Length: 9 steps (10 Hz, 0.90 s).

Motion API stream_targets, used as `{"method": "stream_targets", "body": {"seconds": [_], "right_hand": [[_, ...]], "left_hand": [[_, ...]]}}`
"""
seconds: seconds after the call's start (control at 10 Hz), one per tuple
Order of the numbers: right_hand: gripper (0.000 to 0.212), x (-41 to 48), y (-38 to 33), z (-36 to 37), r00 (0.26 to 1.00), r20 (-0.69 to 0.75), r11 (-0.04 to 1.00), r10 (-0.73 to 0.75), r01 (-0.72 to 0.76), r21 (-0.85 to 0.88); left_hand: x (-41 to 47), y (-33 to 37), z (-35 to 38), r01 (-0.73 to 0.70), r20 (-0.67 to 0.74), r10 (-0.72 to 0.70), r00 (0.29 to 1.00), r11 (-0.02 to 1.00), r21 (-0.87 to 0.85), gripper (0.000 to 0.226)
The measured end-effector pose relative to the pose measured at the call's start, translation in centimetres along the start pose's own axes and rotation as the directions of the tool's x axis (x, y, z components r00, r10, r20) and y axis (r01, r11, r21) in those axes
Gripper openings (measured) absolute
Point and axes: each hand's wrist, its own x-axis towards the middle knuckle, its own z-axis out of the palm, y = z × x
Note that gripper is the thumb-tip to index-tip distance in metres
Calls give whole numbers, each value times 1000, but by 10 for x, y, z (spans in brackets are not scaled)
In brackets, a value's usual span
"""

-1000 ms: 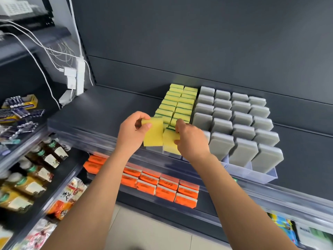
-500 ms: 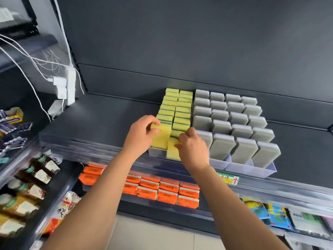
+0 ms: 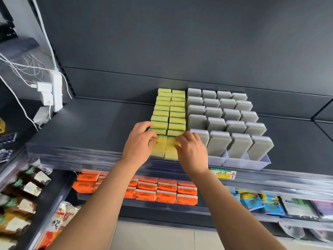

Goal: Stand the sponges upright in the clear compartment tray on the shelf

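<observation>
My left hand (image 3: 139, 143) pinches the left sponge (image 3: 159, 149), my right hand (image 3: 192, 150) the right sponge (image 3: 170, 152), both upright at the clear tray's (image 3: 243, 162) front.

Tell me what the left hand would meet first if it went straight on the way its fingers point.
The left hand grips the left front sponge. Going straight on, it would likely meet the next yellow sponge standing right behind, though depth is unclear.

Only one sign can be made out
The price tag (image 3: 222, 173) on the shelf's (image 3: 90, 127) near edge, right of centre, shows a red up arrow; its handwriting and the near-left packets' (image 3: 59, 221) print are too blurred to read.
</observation>
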Motion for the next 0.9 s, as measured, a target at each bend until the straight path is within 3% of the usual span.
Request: {"method": "stream_targets", "body": {"seconds": [0.1, 0.3, 0.4, 0.5, 0.7, 0.9], "right_hand": [[21, 1, 1, 2, 1000, -16, 1000, 6, -6, -8], [24, -1, 2, 6, 999, -30, 998, -44, 42, -50], [26, -2, 2, 7, 998, -33, 997, -48, 46, -61], [29, -5, 2, 6, 998, -40, 997, -41, 38, -61], [39, -15, 0, -1, 998, 50, 999, -26, 29, -43], [38, -36, 14, -29, 997, -12, 997, -73, 74, 23]], "left_hand": [[-3, -2, 5, 30, 53, -27, 998, 998, -50, 4], [-17, -6, 10, 77, 23, -75, 997, 994, -72, 6], [-15, -5, 12, 102, 35, -100, 994, 993, -62, 16], [-13, -3, 11, 82, 60, -79, 995, 995, -49, 31], [-19, 1, 8, 41, 37, -40, 998, 999, -16, 38], [-34, 12, -4, 42, -31, -42, 999, 999, 16, 36]]}}
